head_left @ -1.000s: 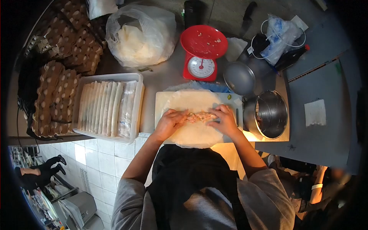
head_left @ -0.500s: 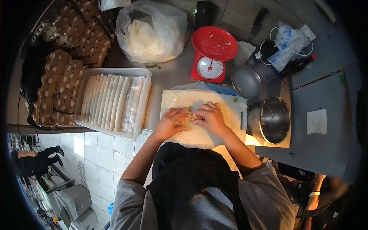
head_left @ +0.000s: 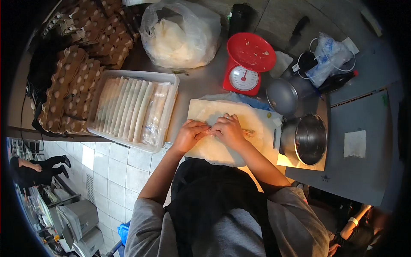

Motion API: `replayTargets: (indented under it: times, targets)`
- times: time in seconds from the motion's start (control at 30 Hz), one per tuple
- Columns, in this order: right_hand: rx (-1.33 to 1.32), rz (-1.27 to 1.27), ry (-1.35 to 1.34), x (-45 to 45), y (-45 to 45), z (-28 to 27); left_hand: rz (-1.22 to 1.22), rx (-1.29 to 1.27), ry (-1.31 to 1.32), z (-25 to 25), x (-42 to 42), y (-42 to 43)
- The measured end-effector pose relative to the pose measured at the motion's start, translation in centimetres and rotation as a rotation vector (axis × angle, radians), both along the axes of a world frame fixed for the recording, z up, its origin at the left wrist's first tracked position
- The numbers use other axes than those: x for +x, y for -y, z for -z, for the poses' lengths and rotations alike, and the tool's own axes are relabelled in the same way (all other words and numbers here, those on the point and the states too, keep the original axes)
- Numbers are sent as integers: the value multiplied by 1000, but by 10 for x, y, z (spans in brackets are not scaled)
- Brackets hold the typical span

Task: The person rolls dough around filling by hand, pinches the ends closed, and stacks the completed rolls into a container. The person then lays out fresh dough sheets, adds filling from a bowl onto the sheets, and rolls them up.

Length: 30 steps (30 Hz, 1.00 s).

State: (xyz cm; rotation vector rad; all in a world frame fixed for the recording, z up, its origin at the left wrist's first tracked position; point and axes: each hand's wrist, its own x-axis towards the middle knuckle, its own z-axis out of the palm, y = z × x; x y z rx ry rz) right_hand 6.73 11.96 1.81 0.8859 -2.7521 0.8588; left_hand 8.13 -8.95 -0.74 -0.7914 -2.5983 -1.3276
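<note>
A thin round wrapper sheet (head_left: 220,157) lies on the white cutting board (head_left: 266,147) in front of me. A line of chopped filling (head_left: 248,133) runs across it, its right end showing past my right hand and its middle hidden beneath that hand. My left hand (head_left: 191,136) has its fingers drawn together, its fingertips pinching at a small pinkish bit of the filling. Against these fingertips lie those of my right hand (head_left: 228,132), bent and closed over the filling, a ring on one finger.
Left of the board stands a plastic tub (head_left: 169,124) of rolled wrappers beside egg trays (head_left: 70,92). Behind are a bag of wrapper sheets (head_left: 180,40) and a red scale (head_left: 245,79). A metal pot (head_left: 306,139) and a round metal lid (head_left: 281,96) are at right.
My hands have come together toward the left of the wrapper, fingertips now meeting. The filling's right end has come into view beyond my right hand. The whole view has shifted slightly.
</note>
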Motion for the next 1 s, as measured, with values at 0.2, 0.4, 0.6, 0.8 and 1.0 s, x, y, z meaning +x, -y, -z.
replayTargets:
  times: [0.2,0.4,0.6,0.8,1.0]
  targets:
    - [31,-51,39,-8,18,-3,-60,30,34,3,5,12]
    - [12,-31,9,-6,24,10,-64,-36,8,6,2,20]
    - [10,83,76,6,-34,-6,36,-83,-88,-22,1,-13]
    - [-7,177,99,16,-60,-7,97,-54,-21,3,-5,-40]
    - [-106,205,49,24,-82,0,108,-73,-51,-14,3,-79]
